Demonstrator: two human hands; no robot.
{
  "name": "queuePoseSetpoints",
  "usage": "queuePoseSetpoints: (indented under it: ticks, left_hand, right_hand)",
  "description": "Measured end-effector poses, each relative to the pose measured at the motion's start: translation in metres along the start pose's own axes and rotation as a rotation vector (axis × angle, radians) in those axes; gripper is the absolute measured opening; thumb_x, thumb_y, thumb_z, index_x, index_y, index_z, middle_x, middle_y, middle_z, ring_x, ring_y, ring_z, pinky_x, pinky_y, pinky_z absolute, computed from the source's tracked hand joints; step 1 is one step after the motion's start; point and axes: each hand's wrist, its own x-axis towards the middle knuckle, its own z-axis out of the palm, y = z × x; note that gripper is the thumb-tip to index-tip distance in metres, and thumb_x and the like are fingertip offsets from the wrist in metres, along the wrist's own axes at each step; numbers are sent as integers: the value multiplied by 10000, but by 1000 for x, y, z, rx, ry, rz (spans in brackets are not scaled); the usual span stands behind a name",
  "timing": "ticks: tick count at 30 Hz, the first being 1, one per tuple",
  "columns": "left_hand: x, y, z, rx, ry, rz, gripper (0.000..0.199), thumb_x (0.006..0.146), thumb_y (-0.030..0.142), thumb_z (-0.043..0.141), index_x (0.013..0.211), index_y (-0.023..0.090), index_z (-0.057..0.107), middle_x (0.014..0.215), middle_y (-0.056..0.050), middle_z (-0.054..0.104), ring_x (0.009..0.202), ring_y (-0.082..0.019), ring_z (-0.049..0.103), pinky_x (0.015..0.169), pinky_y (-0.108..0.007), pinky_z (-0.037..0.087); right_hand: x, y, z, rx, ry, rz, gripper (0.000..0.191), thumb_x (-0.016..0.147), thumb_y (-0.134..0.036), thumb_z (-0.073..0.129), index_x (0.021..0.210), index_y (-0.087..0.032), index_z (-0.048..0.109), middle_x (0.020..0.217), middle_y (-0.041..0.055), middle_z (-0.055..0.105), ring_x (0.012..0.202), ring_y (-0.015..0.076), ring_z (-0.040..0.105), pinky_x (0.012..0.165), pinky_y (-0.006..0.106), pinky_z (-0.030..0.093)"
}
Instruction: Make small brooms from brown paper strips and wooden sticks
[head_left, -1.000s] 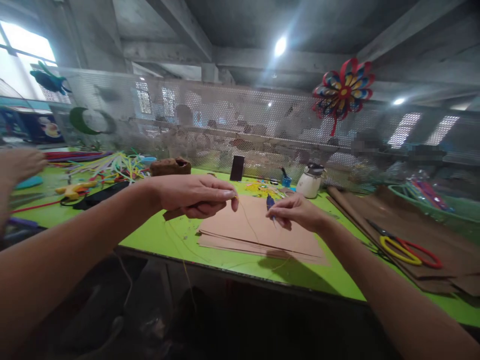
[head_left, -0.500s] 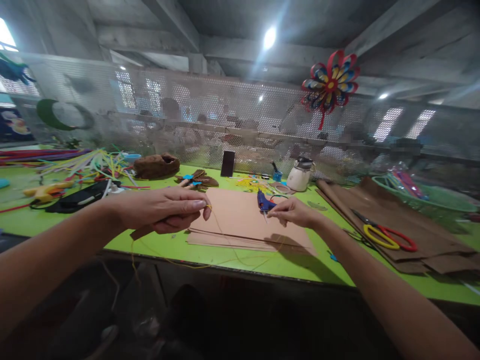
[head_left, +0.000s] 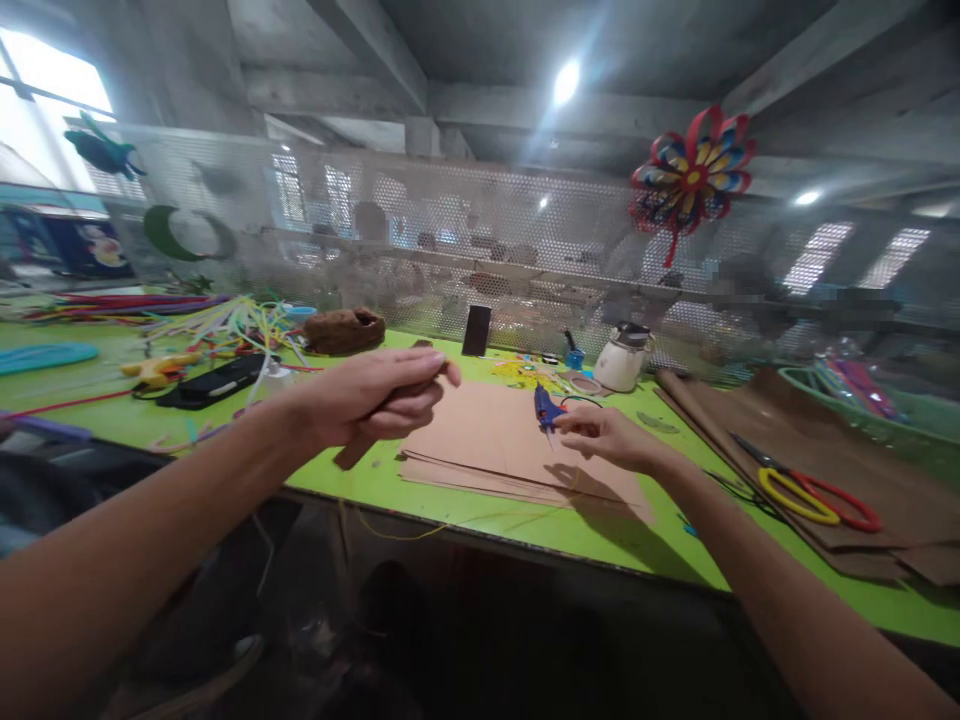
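Observation:
My left hand [head_left: 390, 400] is closed over the near left part of the table, with a flat brown strip [head_left: 355, 450] sticking out below the fingers. A thin yellow string [head_left: 405, 537] hangs beneath that hand and runs along the table's front edge. My right hand [head_left: 600, 435] has its fingers bent together over the stacked brown paper sheets [head_left: 487, 440]. Its fingertips are beside the blue glue gun [head_left: 547, 408]; a thin yellow thread seems to hang below them, but the grip is too small to make out.
Red and yellow scissors [head_left: 802, 490] lie on brown paper [head_left: 847, 450] at the right. A white jug [head_left: 622, 360], dark phone [head_left: 476, 330] and brown pouch [head_left: 341, 332] stand behind. Coloured strips [head_left: 225, 325] and a yellow glue gun [head_left: 161, 370] are at the left.
The view has turned left, so everything appears further right. The brown strip under my left hand now points more steeply down. My right hand remains near the blue glue gun.

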Motion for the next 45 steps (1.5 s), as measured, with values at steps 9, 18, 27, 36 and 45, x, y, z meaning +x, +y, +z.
queuePoseSetpoints:
  ticks: [9,18,27,36,45]
  left_hand:
    - [41,46,43,-243,198,182,204,923,200,348,838,137,522,484,55,306,347,-42,288,307,-112,206]
    - [55,86,58,-510,480,416,162,918,209,367,784,161,443,507,33,351,398,-67,363,361,-148,273]
    - [64,20,29,-636,714,252,148,862,80,377,756,183,392,512,34,389,414,-91,421,403,-183,388]
    - [116,-52,64,-646,688,196,113,878,150,396,775,195,395,454,41,442,374,-126,477,431,-228,436]
    - [152,-83,63,-626,797,301,66,858,148,416,877,203,385,506,54,496,449,-109,524,557,-232,468]
  right_hand:
    - [-25,-122,-9,347,377,-145,277,829,-409,569,764,-175,702,726,54,667,663,159,600,643,319,488]
    - [-7,-183,40,995,100,-131,321,764,-433,651,935,-168,590,598,-10,580,488,93,475,486,245,383]
    - [-137,-122,39,535,-135,320,443,859,-560,433,904,-184,663,438,-45,440,398,80,318,420,218,232]
    - [-114,-80,2,-59,280,165,317,846,-459,480,952,-216,653,1032,100,654,926,251,589,817,371,444]
    - [15,-70,65,-390,295,121,332,794,-197,514,1115,-122,552,996,145,668,868,251,624,696,305,424]
